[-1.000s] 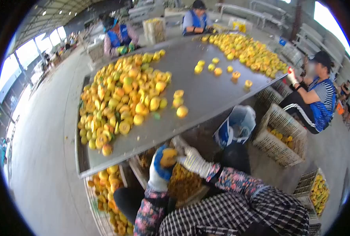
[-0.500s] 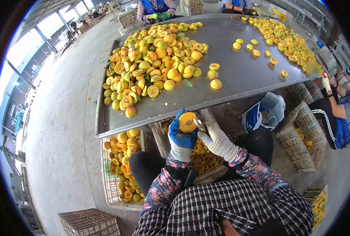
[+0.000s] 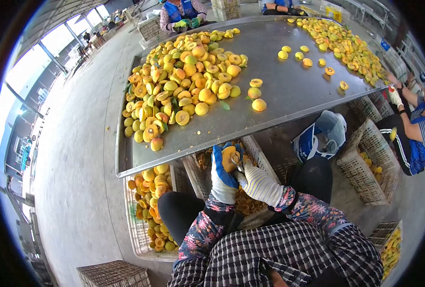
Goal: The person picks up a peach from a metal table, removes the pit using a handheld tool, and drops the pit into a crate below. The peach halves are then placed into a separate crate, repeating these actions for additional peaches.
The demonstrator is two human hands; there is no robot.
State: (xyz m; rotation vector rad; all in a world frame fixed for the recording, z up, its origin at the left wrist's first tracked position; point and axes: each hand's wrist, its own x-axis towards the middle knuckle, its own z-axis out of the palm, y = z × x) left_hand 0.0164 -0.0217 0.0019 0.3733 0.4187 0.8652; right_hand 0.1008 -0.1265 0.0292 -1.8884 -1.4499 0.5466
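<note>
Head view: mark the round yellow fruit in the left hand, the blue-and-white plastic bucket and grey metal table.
Round yellow fruit (image 3: 229, 157): head view, visible face.
Blue-and-white plastic bucket (image 3: 307, 142): head view, outer wall.
Grey metal table (image 3: 260, 52): head view, bare top.

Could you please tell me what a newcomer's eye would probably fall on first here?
Most likely the big heap of yellow fruit, many of them halved, on the left part of the metal table. Next might come the gloved left hand just below the table's near edge, holding a fruit half while the right hand holds a small metal tool at it.
</note>
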